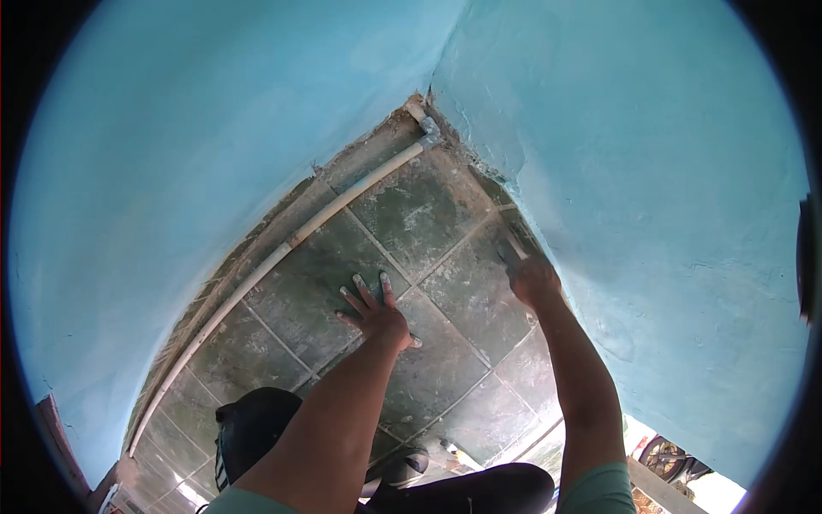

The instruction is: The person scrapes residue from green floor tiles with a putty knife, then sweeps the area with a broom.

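My left hand (pixel 377 319) lies flat on the dark green floor tiles (pixel 330 278), fingers spread, with pale dust on the fingertips. Close to the foot of the right-hand blue wall (pixel 668 240), my right hand (pixel 535 283) is closed around a small tool (pixel 515 247). Only a narrow pale part of the tool shows past the fingers, low over the tiles by the wall base; it is blurred and I cannot tell its kind. White smears and dust mark the tiles around both hands.
A pale pipe (pixel 342 199) runs along the left wall (pixel 231 111) to a grey elbow (pixel 430 131) in the corner. Plaster is broken along the wall bases. My dark-clothed knees and a shoe (pixel 407 467) are below, near a white-handled item (pixel 460 454). A wheel (pixel 664 458) shows lower right.
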Action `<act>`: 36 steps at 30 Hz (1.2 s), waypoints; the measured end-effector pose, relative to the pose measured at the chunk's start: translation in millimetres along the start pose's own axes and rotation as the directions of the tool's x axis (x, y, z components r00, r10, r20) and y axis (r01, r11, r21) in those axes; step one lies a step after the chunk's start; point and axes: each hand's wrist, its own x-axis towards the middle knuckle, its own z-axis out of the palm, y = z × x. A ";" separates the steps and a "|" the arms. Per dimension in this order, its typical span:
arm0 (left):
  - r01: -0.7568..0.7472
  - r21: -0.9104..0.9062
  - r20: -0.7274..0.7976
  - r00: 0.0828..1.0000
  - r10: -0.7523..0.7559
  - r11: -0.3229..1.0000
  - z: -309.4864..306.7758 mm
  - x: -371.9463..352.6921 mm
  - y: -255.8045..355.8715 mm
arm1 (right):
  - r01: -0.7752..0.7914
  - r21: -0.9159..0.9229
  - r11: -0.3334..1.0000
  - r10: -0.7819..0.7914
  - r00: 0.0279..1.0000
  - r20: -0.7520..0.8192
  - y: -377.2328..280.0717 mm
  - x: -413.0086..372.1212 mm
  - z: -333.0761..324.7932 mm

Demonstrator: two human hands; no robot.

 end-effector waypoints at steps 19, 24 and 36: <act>-0.012 0.007 -0.035 0.999 0.012 1.000 4.2 1.9 0.9 | -0.013 0.140 0.990 0.011 1.000 0.017 -61.3 -38.3 -17.3; -0.001 0.010 -0.031 1.000 0.001 1.000 5.6 2.5 -0.5 | 0.049 0.047 0.998 -0.053 0.994 0.098 -70.2 -59.7 -15.0; -0.001 0.007 -0.035 0.999 0.002 1.000 7.5 3.8 -0.6 | 0.064 0.087 0.994 -0.067 0.997 0.038 -83.4 -64.5 4.3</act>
